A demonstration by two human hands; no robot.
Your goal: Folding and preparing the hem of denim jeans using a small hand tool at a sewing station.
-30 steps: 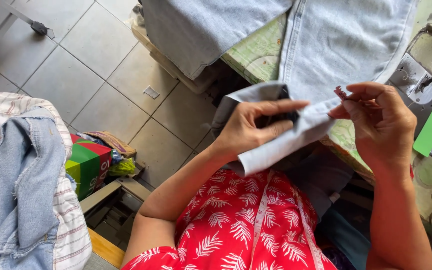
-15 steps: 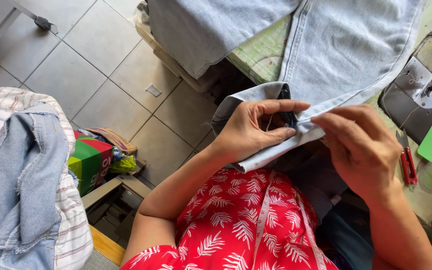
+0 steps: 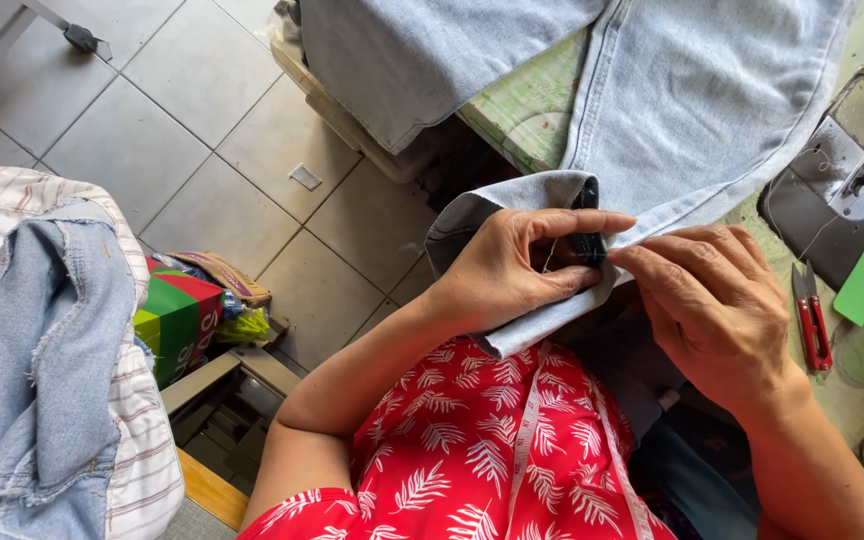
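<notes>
Since a second ago, the right hand (image 3: 717, 320) has dropped onto the jeans (image 3: 692, 110), its grip pinching the pale blue folded hem beside the left hand (image 3: 507, 270), which clutches the same fold. Red snips (image 3: 812, 325) lie on the table right of the jeans.

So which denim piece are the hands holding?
The pale folded hem between both hands, not the denim jacket lying apart on the pile.

Left hand (image 3: 512, 270) grips folded hem of light-blue jeans (image 3: 692, 110); right hand (image 3: 717, 310) pinches same hem edge, fingertips touching. Red thread snips (image 3: 812, 325) lie just beside right hand, near sewing machine (image 3: 832, 190).
</notes>
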